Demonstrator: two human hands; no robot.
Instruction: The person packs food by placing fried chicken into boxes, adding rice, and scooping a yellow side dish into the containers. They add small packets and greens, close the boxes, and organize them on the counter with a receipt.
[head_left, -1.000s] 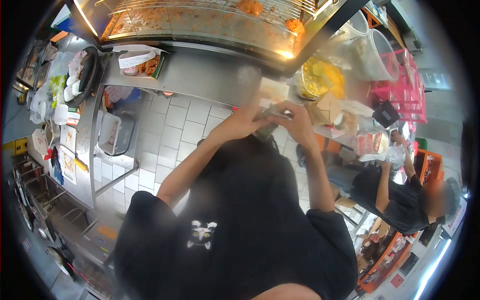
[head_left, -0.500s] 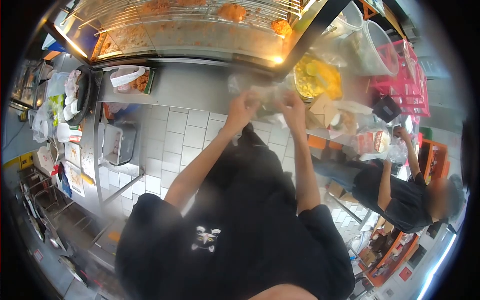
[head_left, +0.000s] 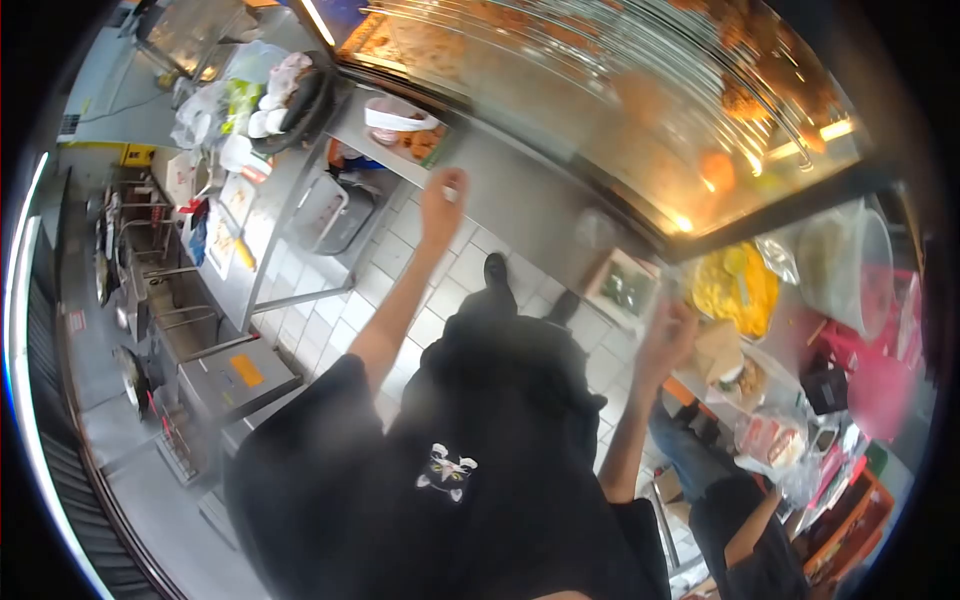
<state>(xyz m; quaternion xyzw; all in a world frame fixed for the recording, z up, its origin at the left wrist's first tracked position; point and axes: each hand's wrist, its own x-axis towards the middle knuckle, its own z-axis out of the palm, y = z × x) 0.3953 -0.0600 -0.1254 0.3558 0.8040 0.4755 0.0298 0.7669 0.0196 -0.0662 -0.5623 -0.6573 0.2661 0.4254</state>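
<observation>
My left hand [head_left: 443, 205] is raised over the counter's front edge, its fingers curled in. A small white spot shows at its fingers; I cannot tell what it is. Just beyond it stands a carton of fried food [head_left: 425, 145] with a white strap-like handle [head_left: 398, 117]. My right hand [head_left: 672, 328] is smeared by motion, beside the tray of yellow food [head_left: 735, 290]. To its left, a pale open box [head_left: 618, 287] with something dark green inside lies at the counter edge. A clear plastic piece [head_left: 594, 230] lies behind that box.
A lit glass display case [head_left: 620, 110] with wire racks of fried food runs along the back. Clear tubs [head_left: 850, 265] and a pink basket [head_left: 885, 370] stand at the right. A co-worker's arm [head_left: 755, 525] shows at lower right. At left is a steel side table [head_left: 265, 225].
My hands have parted: the left went toward the carton, the right toward the yellow tray. The clear, blurred thing between them is out of them. The view has turned.
</observation>
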